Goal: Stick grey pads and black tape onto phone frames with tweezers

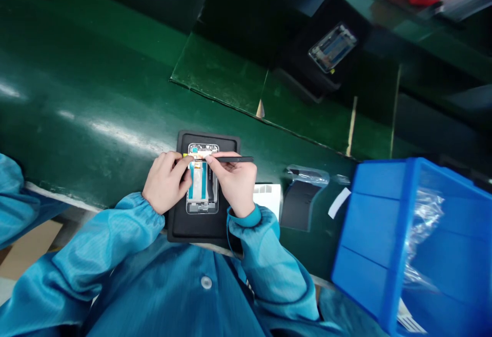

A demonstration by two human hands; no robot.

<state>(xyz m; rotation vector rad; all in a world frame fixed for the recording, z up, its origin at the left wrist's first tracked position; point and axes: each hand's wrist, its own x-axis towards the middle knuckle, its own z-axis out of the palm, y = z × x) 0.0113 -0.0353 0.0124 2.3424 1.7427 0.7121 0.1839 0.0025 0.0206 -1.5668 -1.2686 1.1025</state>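
At work inside an opened phone (202,206)

Lying lengthwise in a black tray (175,227) at the near edge of the green worktop (96,163), between the left hand (166,179) and the right hand (239,181), with the far end under the fingertips of both. Reaching in from the left with the left hand, thumb and fingers bent at the far left corner, beside a yellow tab (185,155); too small to tell whether pinching anything or only resting there. Gripping a black pen-shaped tool (236,160) between thumb and fingers of the right hand, above the far right part of the phone, with the back end out to the right; impossible to tell whether touching with the tip. Showing blue strips near the middle of the phone. Just right of the tray, partly behind the right wrist, a white sheet (271,196); farther right, a dark film (298,204), a white strip (339,203) and a blue bin (376,214). Far right, in a second black tray (298,68), another opened phone (333,49).
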